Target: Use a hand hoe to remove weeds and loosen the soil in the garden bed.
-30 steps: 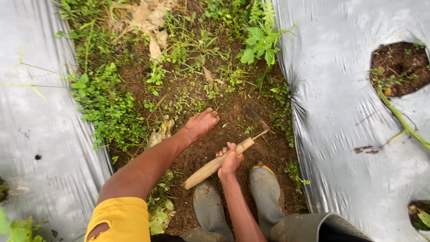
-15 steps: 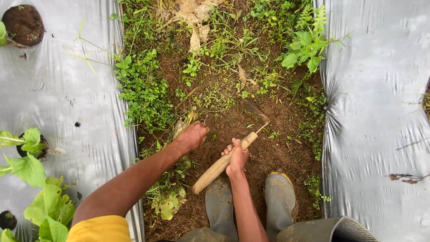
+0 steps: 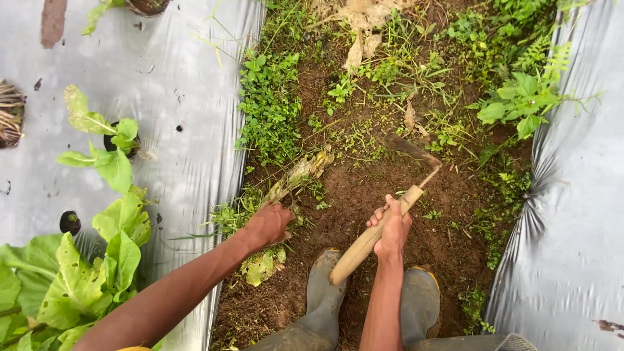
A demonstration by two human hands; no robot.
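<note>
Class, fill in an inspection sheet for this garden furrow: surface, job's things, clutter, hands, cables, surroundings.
Surface: bare brown soil between two sheets of silver plastic mulch.
Job's things: small hoe with wooden handle; its blade is blurred above the soil.
Clutter: weeds and dry leaves along the furrow.
Hands: left hand grips a clump of weeds by the sheet edge; right hand is closed on the handle.
Cables: nothing seen.
Surroundings: leafy green plants in mulch holes; grey rubber boots.

Muddy grey rubber boots [image 3: 323, 305], bare forearms
</note>
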